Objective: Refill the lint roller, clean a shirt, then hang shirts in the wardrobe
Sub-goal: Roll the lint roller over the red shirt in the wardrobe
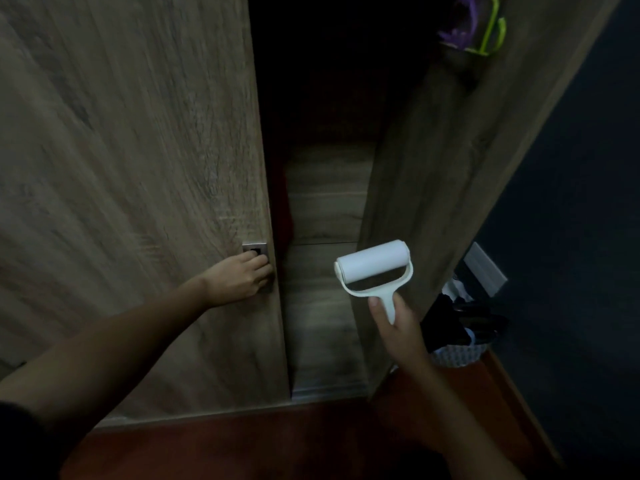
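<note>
Item: wardrobe door (138, 168), wood-grain, sliding type by the look of it. It is seen partly open, with a dark gap between its edge and the wardrobe side panel (433, 185). Wooden drawer fronts or shelves are faintly visible in the lower part of the gap; something red is dimly made out just behind the door edge and cannot be identified.

Item: metal handle plate (255, 251), recessed near the door edge. The left hand (239, 280) is laid against it, fingers curled at the door edge; whether the fingers are hooked into the recess cannot be told.

Item: lint roller (375, 268), white, with a clean-looking roll fitted. It is held upright in front of the gap by its short handle, around which the right hand (394, 323) is clenched. The refill is judged done.

Item: basket (457, 351) on the floor (242, 445) beside the wardrobe, with dark items in it. A green hook (493, 29) with purple fabric is seen at the top of the side panel. No shirts are identifiable.

Step in hand, as judged: moving the door. For a good result, the pull should be kept along the track, steady and level from the handle, so the panel does not bind. The roller should be kept clear of the gap and its sticky face off the wood.
</note>
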Demonstrator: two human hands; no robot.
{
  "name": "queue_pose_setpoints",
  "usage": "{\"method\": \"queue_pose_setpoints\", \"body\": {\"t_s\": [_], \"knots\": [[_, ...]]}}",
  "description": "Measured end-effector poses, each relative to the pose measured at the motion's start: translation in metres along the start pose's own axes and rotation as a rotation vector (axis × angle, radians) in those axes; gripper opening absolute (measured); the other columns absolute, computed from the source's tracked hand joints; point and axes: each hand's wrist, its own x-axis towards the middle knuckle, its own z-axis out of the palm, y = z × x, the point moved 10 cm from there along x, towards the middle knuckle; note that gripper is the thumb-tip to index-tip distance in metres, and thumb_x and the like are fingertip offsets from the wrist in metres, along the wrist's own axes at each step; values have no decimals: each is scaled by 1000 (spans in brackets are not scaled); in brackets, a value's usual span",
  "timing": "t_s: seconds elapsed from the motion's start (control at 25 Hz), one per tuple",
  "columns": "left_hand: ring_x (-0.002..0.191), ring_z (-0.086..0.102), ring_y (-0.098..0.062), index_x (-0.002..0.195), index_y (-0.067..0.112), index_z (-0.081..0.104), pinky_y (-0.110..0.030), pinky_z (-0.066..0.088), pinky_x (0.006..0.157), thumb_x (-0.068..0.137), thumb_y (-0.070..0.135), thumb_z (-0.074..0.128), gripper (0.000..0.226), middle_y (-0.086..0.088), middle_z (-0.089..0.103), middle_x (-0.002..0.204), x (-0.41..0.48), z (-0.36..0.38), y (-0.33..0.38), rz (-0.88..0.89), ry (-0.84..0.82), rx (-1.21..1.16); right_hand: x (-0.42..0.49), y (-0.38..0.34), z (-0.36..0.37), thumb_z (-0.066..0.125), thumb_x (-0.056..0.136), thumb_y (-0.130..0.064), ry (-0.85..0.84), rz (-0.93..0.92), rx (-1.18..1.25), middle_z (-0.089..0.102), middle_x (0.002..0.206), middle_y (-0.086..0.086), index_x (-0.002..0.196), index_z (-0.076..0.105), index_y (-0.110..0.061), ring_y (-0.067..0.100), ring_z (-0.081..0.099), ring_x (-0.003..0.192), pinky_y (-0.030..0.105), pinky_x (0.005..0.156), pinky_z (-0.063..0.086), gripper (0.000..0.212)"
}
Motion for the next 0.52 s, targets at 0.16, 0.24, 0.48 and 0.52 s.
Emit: {"method": "queue_pose_setpoints", "body": {"t_s": [0.16,0.24,0.48,0.52], "knots": [[67,54,-22,67,9,68,-33,34,68,85,16,39,35,-4,62,73,-70,13,-17,-26,-30,24,-11,-13,36,54,88,-35,9,-31,-22,60,65,3,80,58,-11,8,56,62,23,59,43,26],[64,55,-21,62,10,66,-33,30,67,83,17,38,36,-4,61,69,-99,19,-24,-51,-58,22,-15,-17,53,56,90,-28,-1,-33,-33,58,63,-1,78,57,-13,5,55,61,21,58,43,20],[65,50,-23,63,11,64,-35,31,62,81,17,40,31,-4,59,69,-160,37,-38,-113,-115,19,-25,-34,88,56,91,-27,-10,-54,-51,57,61,-4,73,54,-18,-2,56,60,10,54,39,20],[66,49,-24,63,11,64,-35,31,62,81,17,41,30,-4,59,69,-167,39,-40,-128,-118,15,-26,-37,93,56,92,-22,-13,-56,-55,55,60,-5,72,53,-20,-3,55,59,9,53,38,20]]}}
